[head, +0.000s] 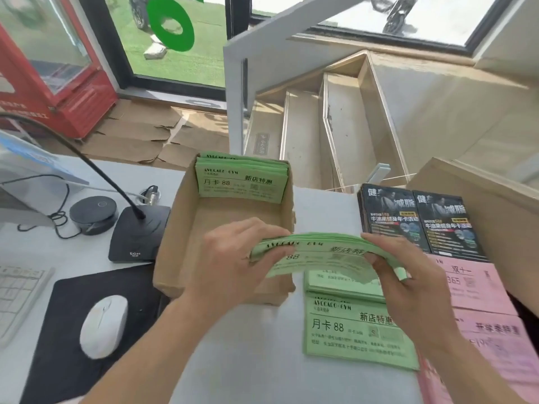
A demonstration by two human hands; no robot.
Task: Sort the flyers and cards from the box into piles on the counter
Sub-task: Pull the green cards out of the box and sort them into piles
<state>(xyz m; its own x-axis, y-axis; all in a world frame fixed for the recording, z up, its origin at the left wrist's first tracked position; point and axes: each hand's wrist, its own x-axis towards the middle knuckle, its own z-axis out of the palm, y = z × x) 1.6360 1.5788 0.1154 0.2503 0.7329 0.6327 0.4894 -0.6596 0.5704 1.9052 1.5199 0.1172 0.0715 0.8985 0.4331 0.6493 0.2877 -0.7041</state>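
Squaring is needed: the green wad (323, 252) is gripped endwise by left hand (233, 258) and right hand (408, 275). It should be lowered flush onto the green pile (358, 336) beneath them.

Gym reception desk; promo flyers (354, 330); desk microphone (137, 231); keyboard (17, 295).

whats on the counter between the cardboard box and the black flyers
In the head view, only bare white counter lies between the cardboard box and the black flyers.

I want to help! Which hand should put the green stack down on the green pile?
Probably the right hand: it grips the stack on the side above the green pile. The left hand is over by the box.
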